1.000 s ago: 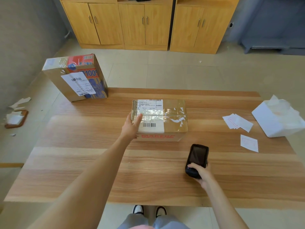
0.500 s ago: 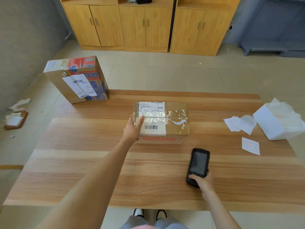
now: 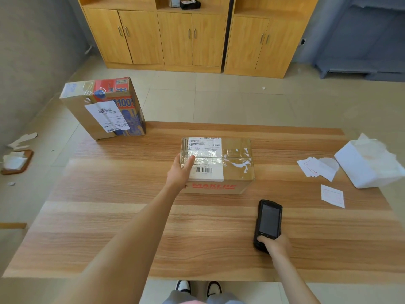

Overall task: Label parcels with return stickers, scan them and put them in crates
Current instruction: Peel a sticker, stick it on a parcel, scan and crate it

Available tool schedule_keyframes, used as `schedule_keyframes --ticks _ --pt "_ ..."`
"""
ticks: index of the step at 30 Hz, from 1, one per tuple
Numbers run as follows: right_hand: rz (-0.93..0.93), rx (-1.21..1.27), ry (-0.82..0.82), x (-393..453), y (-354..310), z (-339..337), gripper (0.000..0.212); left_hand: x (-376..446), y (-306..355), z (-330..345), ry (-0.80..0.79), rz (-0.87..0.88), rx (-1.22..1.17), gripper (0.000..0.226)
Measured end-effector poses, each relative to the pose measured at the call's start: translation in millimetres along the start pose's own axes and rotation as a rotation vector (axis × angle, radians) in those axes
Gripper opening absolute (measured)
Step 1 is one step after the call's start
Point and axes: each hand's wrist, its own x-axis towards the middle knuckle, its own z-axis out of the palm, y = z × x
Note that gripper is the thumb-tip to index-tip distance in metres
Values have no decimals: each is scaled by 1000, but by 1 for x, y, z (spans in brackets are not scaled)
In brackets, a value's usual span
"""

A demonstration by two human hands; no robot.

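Left hand (image 3: 180,172) grips the left end of the taped cardboard parcel (image 3: 217,164), thumb over its top, mid-worktop (image 3: 109,216). Right hand (image 3: 275,245) curls round the black handheld scanner (image 3: 267,223) lying near the front edge. Return stickers (image 3: 315,166) lie loose at right.

A row of wooden cabinets (image 3: 192,38) is standing along the far wall, with a dark tissue box (image 3: 190,4) sitting in the open shelf above the middle doors. Beyond the left edge of the wooden table (image 3: 122,216), a small brown tray (image 3: 17,163) is lying on the tiled floor (image 3: 241,102) with torn scraps of white paper (image 3: 23,139) scattered around it. A grey shelf unit (image 3: 363,44) is standing in the far right corner of the room.
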Motion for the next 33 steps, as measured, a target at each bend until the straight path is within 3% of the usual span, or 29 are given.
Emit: schedule_keyframes --ticks 7,14,19,22,26,33 --pt "-64 -93 36 -10 -30 0 87 6 -4 0 23 3 50 78" --pt "-173 -107 64 -11 -76 -7 85 20 3 -5 8 -34 151 79" --pt "-185 -74 126 -8 -88 -19 83 34 8 -12 -35 -100 123 106" --pt "-196 -65 153 -2 -89 -28 81 32 22 -17 63 -105 189 102" --pt "-185 -34 168 17 -91 -46 77 21 59 -8 237 149 389 90" --pt "-148 -38 169 76 -94 -96 70 -2 123 93 114 563 601 74"
